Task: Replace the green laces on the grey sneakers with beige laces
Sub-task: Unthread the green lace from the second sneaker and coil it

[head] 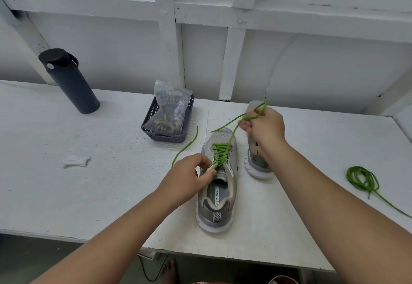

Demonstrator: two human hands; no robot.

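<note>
A grey sneaker (217,196) stands heel-toward-me on the white table, still threaded with a green lace (220,152). My left hand (189,178) pinches the shoe's tongue and collar at the left side. My right hand (264,127) is raised beyond the shoe and grips a loop of the green lace, pulled taut up from the eyelets. The second grey sneaker (256,161) lies behind my right wrist, partly hidden, with no lace showing on it. A loose green lace (363,180) is coiled at the right. Beige laces (166,123) sit in a plastic bag inside a dark basket (156,136).
A dark water bottle (71,82) stands at the back left. A crumpled scrap of white paper (77,161) lies left of the shoes. The lace's free end (189,144) trails across the table by the basket. A white framed wall rises behind the table; the front edge is close to me.
</note>
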